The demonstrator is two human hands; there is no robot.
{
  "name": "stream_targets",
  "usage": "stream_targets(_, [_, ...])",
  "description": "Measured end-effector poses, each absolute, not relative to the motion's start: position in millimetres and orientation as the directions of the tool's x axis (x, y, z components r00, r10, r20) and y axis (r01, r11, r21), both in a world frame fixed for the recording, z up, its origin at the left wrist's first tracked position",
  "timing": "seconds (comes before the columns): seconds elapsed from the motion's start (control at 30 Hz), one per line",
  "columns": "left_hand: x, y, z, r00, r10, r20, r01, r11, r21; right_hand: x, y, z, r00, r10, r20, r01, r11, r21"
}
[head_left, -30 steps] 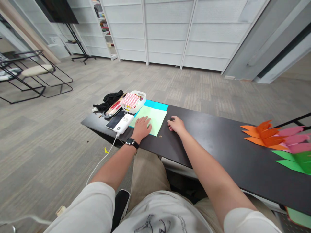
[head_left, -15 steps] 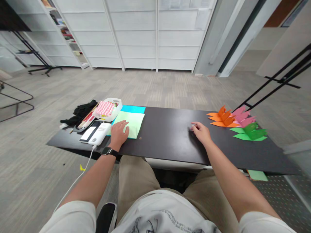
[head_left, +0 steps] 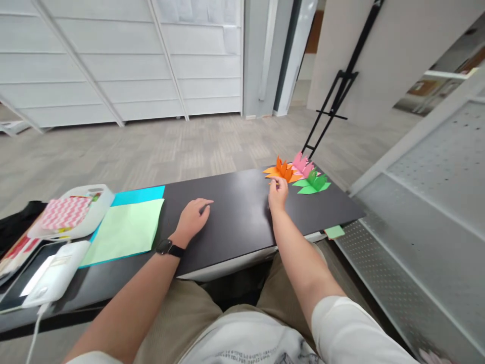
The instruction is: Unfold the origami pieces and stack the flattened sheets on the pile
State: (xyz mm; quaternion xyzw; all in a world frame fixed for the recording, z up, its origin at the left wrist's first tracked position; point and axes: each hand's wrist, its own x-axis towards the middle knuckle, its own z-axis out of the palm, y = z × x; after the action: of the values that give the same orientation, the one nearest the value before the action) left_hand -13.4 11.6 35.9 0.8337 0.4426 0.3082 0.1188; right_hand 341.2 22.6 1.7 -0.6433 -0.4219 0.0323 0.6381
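My right hand (head_left: 278,194) is at the orange paper flower (head_left: 284,169), its fingers curled and closed over a front petal. An orange tip shows past the fingers. Beside that flower stand a pink paper flower (head_left: 302,164) and a green paper flower (head_left: 312,181), both with pointed petals. Above the dark table, my left hand (head_left: 192,218), with a black watch on its wrist, has thumb and index finger apart and holds nothing. It is just right of light green paper sheets (head_left: 125,225), which lie on blue paper (head_left: 139,195).
On the left of the table (head_left: 227,237) are a white basket (head_left: 100,205) with a pink zigzag-patterned item, a white power bank (head_left: 56,273) with a cable, a dark-screened device and black cloth. A black stand (head_left: 329,111) and a perforated panel (head_left: 401,253) are at the right.
My view has turned right. My left hand has come off the green sheets onto the bare table side. My right hand has moved right and forward to the orange flower.
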Motion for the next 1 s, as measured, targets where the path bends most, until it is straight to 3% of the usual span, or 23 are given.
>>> stream_targets(0.07, [0.3,21.7,31.6,0.368,0.835,0.409,0.635,-0.547,0.546,356.3,25.1,4.2,0.731,0.441,0.521,0.548,0.076,-0.833])
stream_targets(0.17, [13.0,35.0,20.9,0.233,0.889,0.393,0.571,-0.452,0.685,374.8,28.4,1.4,0.783,0.363,0.506,0.553,-0.034,-0.832])
stream_targets(0.37, [7.0,43.6,3.4,0.048,0.977,0.209,0.405,-0.21,0.89,402.3,39.3,-9.5,0.782,0.405,0.473,0.575,-0.18,-0.798])
stream_targets(0.57, [-1.5,44.4,9.4,0.036,0.986,0.162,0.304,-0.165,0.938,410.5,44.5,-11.2,0.725,0.503,0.47,0.648,-0.269,-0.712])
stream_targets(0.73, [1.6,44.2,10.9,0.067,0.982,0.176,0.279,-0.188,0.942,407.2,28.6,-4.3,0.705,0.453,0.545,0.682,-0.223,-0.697])
stream_targets(0.87, [3.1,44.7,14.1,0.07,0.98,0.185,0.247,-0.197,0.949,392.6,13.8,11.9,0.68,0.363,0.637,0.704,-0.081,-0.705])
stream_targets(1.0, [4.8,47.5,15.5,0.089,0.98,0.176,0.182,-0.19,0.965,350.7,13.7,39.3,0.59,0.475,0.652,0.689,0.123,-0.714])
